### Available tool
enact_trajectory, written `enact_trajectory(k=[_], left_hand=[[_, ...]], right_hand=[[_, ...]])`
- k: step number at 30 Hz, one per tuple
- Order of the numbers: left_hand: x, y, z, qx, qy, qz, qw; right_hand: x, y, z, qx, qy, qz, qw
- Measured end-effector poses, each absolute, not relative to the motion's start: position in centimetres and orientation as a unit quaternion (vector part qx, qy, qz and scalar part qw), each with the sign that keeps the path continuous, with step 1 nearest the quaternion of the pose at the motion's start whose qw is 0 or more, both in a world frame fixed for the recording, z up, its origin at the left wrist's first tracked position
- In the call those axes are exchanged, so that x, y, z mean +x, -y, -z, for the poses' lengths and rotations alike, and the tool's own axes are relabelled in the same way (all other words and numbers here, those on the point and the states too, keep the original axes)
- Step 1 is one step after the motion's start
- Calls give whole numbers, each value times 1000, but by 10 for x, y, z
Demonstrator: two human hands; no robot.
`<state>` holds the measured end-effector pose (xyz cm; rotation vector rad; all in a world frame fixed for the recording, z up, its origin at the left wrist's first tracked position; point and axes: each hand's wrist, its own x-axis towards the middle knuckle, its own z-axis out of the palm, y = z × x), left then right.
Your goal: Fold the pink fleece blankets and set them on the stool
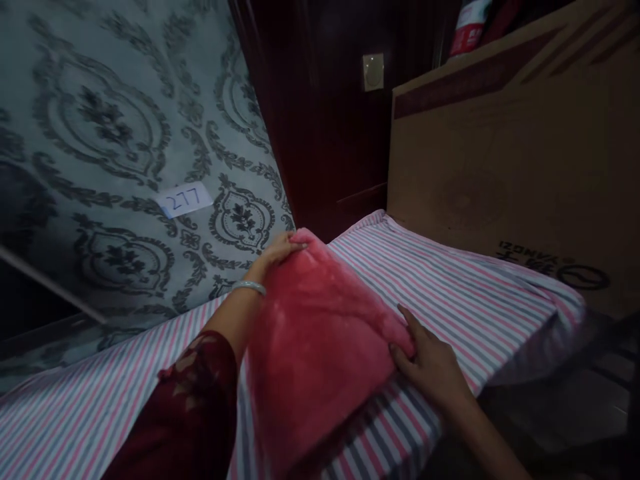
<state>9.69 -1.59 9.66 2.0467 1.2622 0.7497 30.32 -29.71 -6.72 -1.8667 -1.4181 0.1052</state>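
Observation:
A folded red and pink plush blanket [320, 333] lies on a striped sheet [440, 287] of pink, grey and white. My left hand [284, 248] is closed on the blanket's far left corner, close to the wall; a pale bangle [249, 287] circles that wrist. At the blanket's right corner, my right hand [433, 360] pinches the edge between thumb and fingers. The blanket's underside and its near end are partly out of sight.
Patterned wallpaper [115, 133] with a paper label reading 277 [184, 199] rises at the left. A dark red wooden panel [325, 120] bears a socket plate [373, 72]. A large cardboard box [515, 153] stands at the right, a red-and-white bottle [469, 30] behind it.

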Motion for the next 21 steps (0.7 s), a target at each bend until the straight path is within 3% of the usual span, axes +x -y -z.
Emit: enact_trajectory(k=[5, 10, 14, 21], left_hand=[[24, 78, -175, 801, -370, -392, 261], [-66, 161, -220, 788, -373, -447, 199], [-138, 221, -226, 725, -419, -534, 114], [-231, 261, -195, 649, -503, -519, 236]], right_hand=[[290, 297, 39, -681, 546, -104, 476], [271, 313, -26, -566, 589, -95, 569], [255, 323, -90, -497, 633, -69, 590], [199, 248, -129, -405, 749, -130, 508]])
